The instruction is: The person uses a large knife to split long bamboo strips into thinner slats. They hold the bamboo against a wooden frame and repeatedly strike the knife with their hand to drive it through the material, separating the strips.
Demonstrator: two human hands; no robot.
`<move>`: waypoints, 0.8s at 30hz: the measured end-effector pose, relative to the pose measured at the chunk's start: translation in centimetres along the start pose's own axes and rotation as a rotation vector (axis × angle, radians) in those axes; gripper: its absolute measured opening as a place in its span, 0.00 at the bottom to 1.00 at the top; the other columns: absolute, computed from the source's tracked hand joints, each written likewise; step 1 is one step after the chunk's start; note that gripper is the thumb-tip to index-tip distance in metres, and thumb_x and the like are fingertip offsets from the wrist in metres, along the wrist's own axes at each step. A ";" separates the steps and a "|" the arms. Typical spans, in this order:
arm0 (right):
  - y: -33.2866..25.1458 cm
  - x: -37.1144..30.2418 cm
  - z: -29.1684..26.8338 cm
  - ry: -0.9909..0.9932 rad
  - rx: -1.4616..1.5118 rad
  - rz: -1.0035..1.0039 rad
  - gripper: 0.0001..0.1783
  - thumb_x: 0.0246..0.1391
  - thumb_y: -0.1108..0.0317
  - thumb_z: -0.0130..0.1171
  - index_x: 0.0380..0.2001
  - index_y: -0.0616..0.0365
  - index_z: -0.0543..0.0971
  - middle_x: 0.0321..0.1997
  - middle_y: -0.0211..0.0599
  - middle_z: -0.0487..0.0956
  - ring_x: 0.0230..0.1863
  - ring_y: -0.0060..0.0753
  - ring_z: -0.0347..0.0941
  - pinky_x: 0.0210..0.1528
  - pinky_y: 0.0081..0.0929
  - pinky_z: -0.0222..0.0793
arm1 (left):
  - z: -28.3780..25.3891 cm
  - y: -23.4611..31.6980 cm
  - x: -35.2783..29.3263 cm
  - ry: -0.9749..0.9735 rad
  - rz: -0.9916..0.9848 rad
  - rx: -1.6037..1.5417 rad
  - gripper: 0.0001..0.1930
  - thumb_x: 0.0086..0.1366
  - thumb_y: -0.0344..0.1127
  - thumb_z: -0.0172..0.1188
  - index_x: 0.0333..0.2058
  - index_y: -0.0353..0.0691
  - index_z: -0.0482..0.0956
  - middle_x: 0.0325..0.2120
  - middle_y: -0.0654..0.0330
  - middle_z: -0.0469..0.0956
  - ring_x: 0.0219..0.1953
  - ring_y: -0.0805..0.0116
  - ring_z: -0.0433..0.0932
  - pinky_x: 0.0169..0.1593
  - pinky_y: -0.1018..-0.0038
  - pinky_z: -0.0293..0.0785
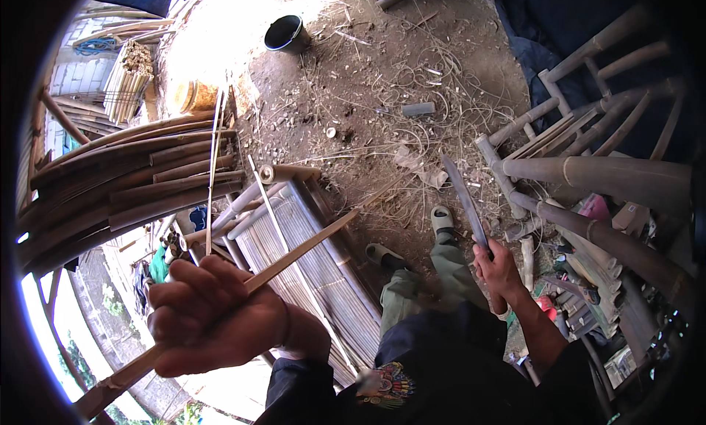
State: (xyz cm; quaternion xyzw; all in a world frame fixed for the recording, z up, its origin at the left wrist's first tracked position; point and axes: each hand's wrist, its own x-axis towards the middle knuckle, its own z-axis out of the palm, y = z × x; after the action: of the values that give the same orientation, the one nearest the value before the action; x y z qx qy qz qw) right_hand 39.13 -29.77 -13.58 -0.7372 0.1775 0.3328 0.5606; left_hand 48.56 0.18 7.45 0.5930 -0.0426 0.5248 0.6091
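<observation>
My left hand is wrapped round a long split bamboo strip, raised toward the lower left. The strip runs slantwise from the bottom left corner up past the bamboo bench to a thin end over the dirt floor. In my right hand, fingers closed on its handle, is a machete. Its long dark blade points forward and slightly left, apart from the strip. Another thin pale strip lies slantwise along the bench, beneath the held one.
A black bucket stands on the dirt floor among shavings and fibres. Stacked bamboo fills the left side. To the right is a bamboo frame, with clutter below it. My feet in clogs are close to the bench.
</observation>
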 end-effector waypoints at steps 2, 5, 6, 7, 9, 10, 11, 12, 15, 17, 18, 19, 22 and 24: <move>-1.3 1.2 1.1 0.058 -0.323 -0.493 0.17 0.61 0.61 0.50 0.45 0.63 0.74 0.25 0.44 0.77 0.20 0.42 0.75 0.22 0.30 0.71 | 1.0 -0.2 -0.7 -0.045 -0.035 -0.013 0.28 0.69 0.63 0.36 0.17 0.48 0.54 0.15 0.67 0.53 0.15 0.79 0.49 0.13 0.82 0.48; -6.4 1.0 3.6 0.039 -0.413 -0.699 0.17 0.60 0.62 0.50 0.45 0.64 0.73 0.28 0.51 0.77 0.23 0.53 0.75 0.26 0.38 0.73 | 1.5 -2.6 -4.2 -0.240 -0.061 -0.069 0.28 0.68 0.63 0.38 0.17 0.47 0.55 0.15 0.67 0.53 0.15 0.79 0.49 0.13 0.82 0.48; -9.2 0.0 4.1 -0.047 -0.374 -0.654 0.16 0.60 0.62 0.49 0.43 0.65 0.73 0.27 0.49 0.76 0.24 0.48 0.77 0.27 0.37 0.75 | 1.3 -3.4 -5.3 -0.259 -0.071 -0.058 0.28 0.68 0.63 0.39 0.17 0.48 0.54 0.16 0.67 0.53 0.15 0.79 0.49 0.13 0.83 0.47; -10.7 -0.8 4.5 -0.142 -0.391 -0.612 0.13 0.58 0.63 0.53 0.40 0.63 0.74 0.31 0.46 0.78 0.28 0.46 0.78 0.29 0.37 0.74 | 1.3 -3.7 -5.6 -0.279 -0.045 -0.113 0.28 0.68 0.63 0.39 0.20 0.46 0.56 0.16 0.66 0.55 0.14 0.79 0.50 0.12 0.83 0.47; -13.4 -1.8 5.2 -0.169 -0.428 -0.718 0.11 0.58 0.63 0.54 0.35 0.61 0.73 0.25 0.42 0.74 0.24 0.44 0.76 0.25 0.36 0.73 | 1.5 -3.1 -6.1 -0.292 -0.059 -0.225 0.27 0.68 0.62 0.38 0.22 0.45 0.58 0.17 0.65 0.56 0.14 0.78 0.52 0.14 0.84 0.46; -14.0 -2.2 5.5 -0.161 -0.432 -0.764 0.11 0.58 0.62 0.54 0.34 0.61 0.73 0.23 0.41 0.73 0.23 0.44 0.75 0.25 0.37 0.73 | 1.7 -1.8 -5.7 -0.302 -0.069 -0.227 0.26 0.69 0.62 0.38 0.22 0.46 0.58 0.18 0.66 0.56 0.15 0.78 0.52 0.15 0.84 0.49; -13.7 -2.2 5.8 -0.156 -0.429 -0.755 0.11 0.58 0.62 0.53 0.34 0.61 0.72 0.23 0.41 0.72 0.22 0.44 0.75 0.25 0.37 0.73 | 1.6 -0.9 -5.1 -0.322 -0.056 -0.245 0.26 0.69 0.62 0.38 0.22 0.46 0.58 0.19 0.66 0.57 0.16 0.78 0.53 0.16 0.84 0.49; -13.0 -2.0 6.2 -0.151 -0.426 -0.745 0.11 0.59 0.62 0.53 0.33 0.61 0.72 0.23 0.41 0.72 0.22 0.45 0.75 0.24 0.37 0.73 | 1.5 -0.3 -4.9 -0.342 -0.043 -0.265 0.26 0.69 0.62 0.38 0.22 0.46 0.58 0.19 0.66 0.57 0.17 0.77 0.53 0.16 0.84 0.50; -11.1 -0.1 6.7 -0.104 -0.478 -0.675 0.11 0.59 0.63 0.52 0.32 0.60 0.71 0.23 0.42 0.72 0.22 0.45 0.74 0.24 0.37 0.72 | 1.9 -3.9 -6.9 -0.336 -0.003 -0.128 0.28 0.68 0.64 0.37 0.21 0.45 0.57 0.18 0.66 0.56 0.15 0.78 0.51 0.14 0.84 0.48; -9.9 1.2 6.4 -0.058 -0.501 -0.673 0.11 0.60 0.63 0.51 0.31 0.60 0.71 0.23 0.43 0.72 0.23 0.46 0.74 0.24 0.37 0.72 | 1.2 -5.7 -8.2 -0.336 0.021 -0.060 0.28 0.67 0.64 0.36 0.21 0.45 0.57 0.17 0.66 0.55 0.14 0.78 0.50 0.14 0.84 0.48; -9.5 1.7 6.4 -0.049 -0.513 -0.672 0.11 0.60 0.63 0.51 0.31 0.60 0.71 0.23 0.43 0.72 0.23 0.46 0.75 0.24 0.37 0.73 | 1.0 -6.2 -8.6 -0.313 0.031 -0.065 0.28 0.67 0.65 0.35 0.21 0.45 0.57 0.17 0.66 0.55 0.14 0.78 0.50 0.13 0.84 0.47; -9.1 2.0 6.5 -0.051 -0.523 -0.669 0.11 0.60 0.63 0.52 0.31 0.60 0.71 0.23 0.43 0.72 0.23 0.46 0.75 0.24 0.36 0.73 | 0.9 -6.4 -9.0 -0.290 0.037 -0.060 0.29 0.67 0.65 0.35 0.21 0.45 0.57 0.17 0.66 0.55 0.13 0.78 0.50 0.13 0.84 0.47; -9.2 1.5 6.7 -0.059 -0.408 -0.745 0.11 0.59 0.62 0.52 0.32 0.60 0.72 0.23 0.42 0.72 0.23 0.45 0.75 0.24 0.36 0.73 | 1.3 -6.2 -9.2 -0.246 0.027 -0.072 0.29 0.67 0.65 0.34 0.21 0.45 0.57 0.17 0.65 0.55 0.14 0.78 0.50 0.13 0.85 0.46; -10.2 1.5 6.6 -0.082 -0.355 -0.837 0.11 0.58 0.62 0.54 0.35 0.61 0.72 0.23 0.41 0.72 0.23 0.45 0.75 0.24 0.35 0.73 | 1.4 -6.3 -9.1 -0.240 0.021 -0.123 0.29 0.67 0.65 0.33 0.20 0.46 0.56 0.17 0.66 0.55 0.14 0.78 0.50 0.13 0.85 0.45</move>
State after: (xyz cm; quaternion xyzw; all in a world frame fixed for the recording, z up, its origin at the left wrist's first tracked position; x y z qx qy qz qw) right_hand 44.77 -20.22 -8.36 -0.8164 -0.2179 0.1318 0.5184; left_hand 49.58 -4.66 -2.56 0.6125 -0.1537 0.4529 0.6294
